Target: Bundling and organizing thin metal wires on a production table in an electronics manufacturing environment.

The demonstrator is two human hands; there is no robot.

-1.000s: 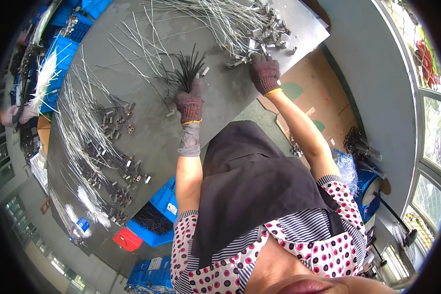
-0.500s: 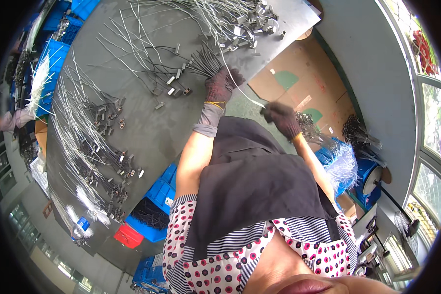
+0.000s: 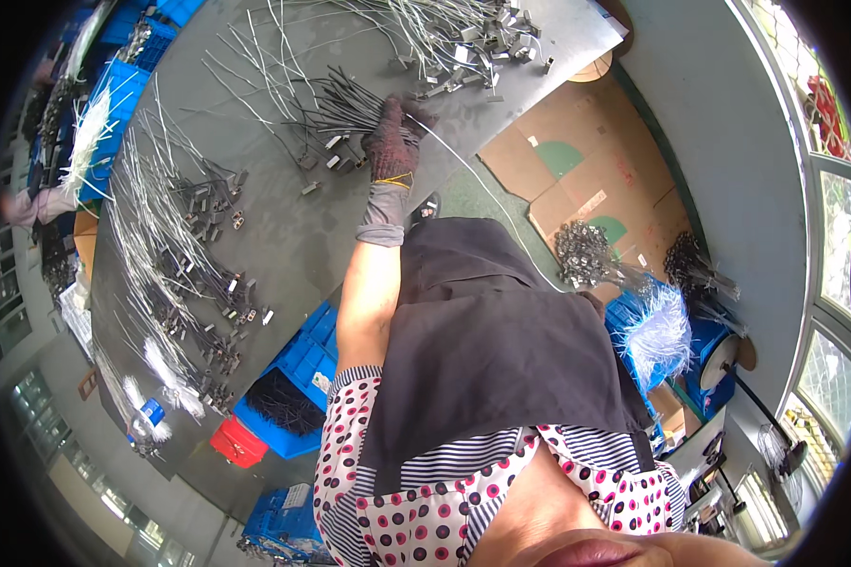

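My left hand, in a dark knitted glove with a yellow band at the wrist, is closed around a bundle of dark cables over the grey table. Small metal connectors lie beside and below the bundle. From this hand a thin white cable stretches down past the apron to the right. Of my right hand only a bit of dark glove shows at the apron's edge. The cable's far end runs to it, and its fingers are hidden.
More cables with connectors lie on the table's left and far side. Blue crates and a red box sit beside the table. At right are cardboard, cable bundles and a blue crate with pale strands.
My right hand has moved down and right, mostly behind the apron, drawing out the white cable. My left hand has shifted left and slightly away with the bundle.
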